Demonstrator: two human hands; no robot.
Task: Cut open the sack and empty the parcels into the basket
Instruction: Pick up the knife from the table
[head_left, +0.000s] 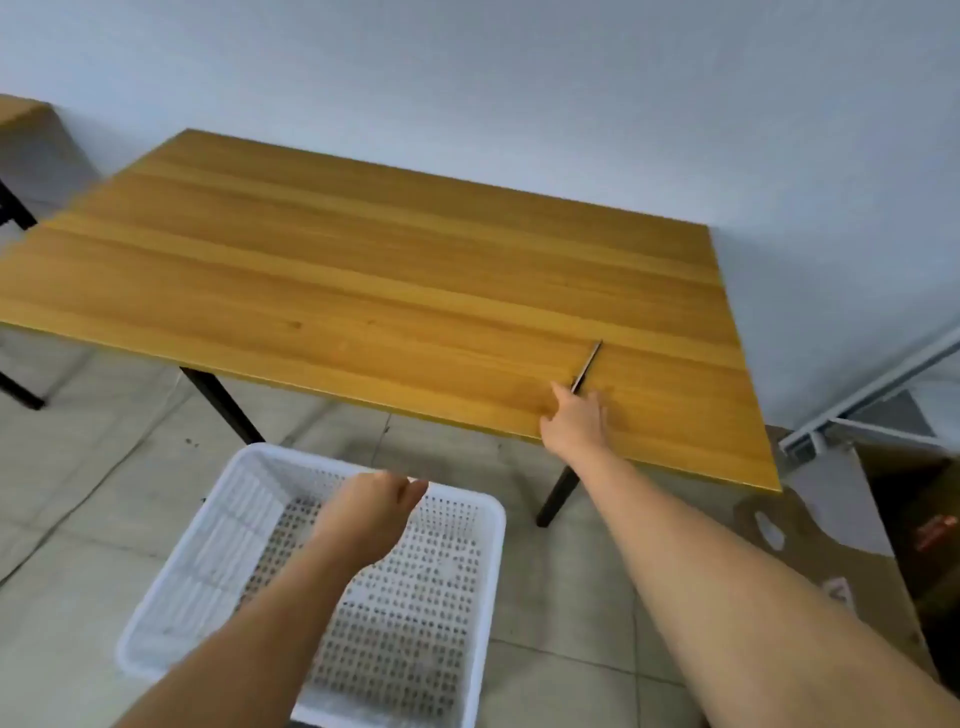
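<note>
Wooden surface (363, 270): right hand (574, 423), arm outstretched, grips a knife (587, 366); left hand (371, 512) hovers loosely curled over the basket (218, 525).

The worktop (363, 270) is honey-yellow wood with darker and lighter grain stripes running along its length, on black legs (558, 493). The basket (218, 525) is white plastic, its floor and walls dotted with rows of small holes. The blade (588, 364) is dark grey. The floor (78, 467) is pale grey-green tile with thin dark joints. The wall (519, 78) is plain pale blue-grey.
</note>
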